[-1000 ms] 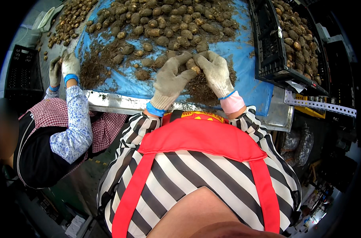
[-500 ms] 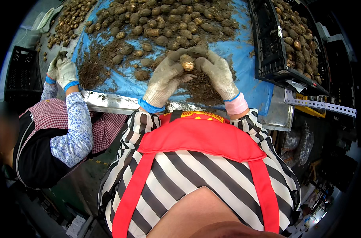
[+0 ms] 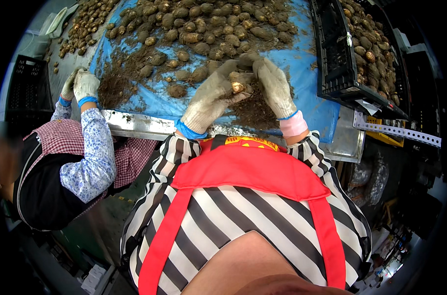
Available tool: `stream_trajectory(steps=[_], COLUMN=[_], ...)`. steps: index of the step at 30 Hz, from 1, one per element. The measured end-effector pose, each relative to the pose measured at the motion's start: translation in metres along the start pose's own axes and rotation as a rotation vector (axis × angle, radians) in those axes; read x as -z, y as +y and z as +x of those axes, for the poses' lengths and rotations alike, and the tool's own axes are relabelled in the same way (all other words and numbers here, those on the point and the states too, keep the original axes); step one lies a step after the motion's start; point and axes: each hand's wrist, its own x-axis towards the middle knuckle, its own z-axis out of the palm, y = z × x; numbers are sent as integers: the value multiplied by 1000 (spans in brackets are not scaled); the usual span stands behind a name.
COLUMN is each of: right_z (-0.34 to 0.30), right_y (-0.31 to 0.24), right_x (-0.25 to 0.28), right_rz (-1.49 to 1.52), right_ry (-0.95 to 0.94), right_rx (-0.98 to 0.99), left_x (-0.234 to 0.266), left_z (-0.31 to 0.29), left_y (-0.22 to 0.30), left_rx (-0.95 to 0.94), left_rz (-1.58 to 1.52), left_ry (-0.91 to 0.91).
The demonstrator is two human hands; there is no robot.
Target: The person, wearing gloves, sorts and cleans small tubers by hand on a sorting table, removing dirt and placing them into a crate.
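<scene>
A small brown taro corm with a pale cut end sits between my gloved hands, above the near part of the blue sheet. My left hand curls round its left side, thumb beneath. My right hand bends over from the right, with its fingers meeting the left fingertips at the corm's far side; they are smeared by motion. Both knitted gloves are soiled with earth. Loose soil and root fibres lie under my hands. Beyond them spreads a heap of unpeeled taro corms.
The blue sheet covers a metal-edged table. A black crate full of corms stands at the right. At left, a co-worker's gloved hands work near another black crate. More corms lie at the far left.
The corm has shifted slightly right and nearer to me, and its cut end is turned to the right. My right fingers have moved over it. The co-worker's hands have shifted slightly.
</scene>
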Motion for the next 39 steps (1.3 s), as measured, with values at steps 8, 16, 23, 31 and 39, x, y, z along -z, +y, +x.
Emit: stream_trajectory(steps=[8, 16, 23, 31, 39], right_z=[-12, -7, -18, -17, 0], right_y=[-7, 0, -16, -17, -4], right_x=[-23, 1, -1, -3, -26], right_rz=[-307, 146, 58, 220, 389], right_ry=[59, 32, -157, -104, 181], right_rx=[-317, -364, -370, -508, -460], left_x=[-2, -3, -4, -7, -2], left_z=[3, 4, -1, 0, 6], left_y=[-7, 4, 7, 15, -4], left_rx=[54, 115, 104, 228, -27], left_rz=[242, 9, 40, 464, 190], left_ry=[43, -13, 28, 113, 92])
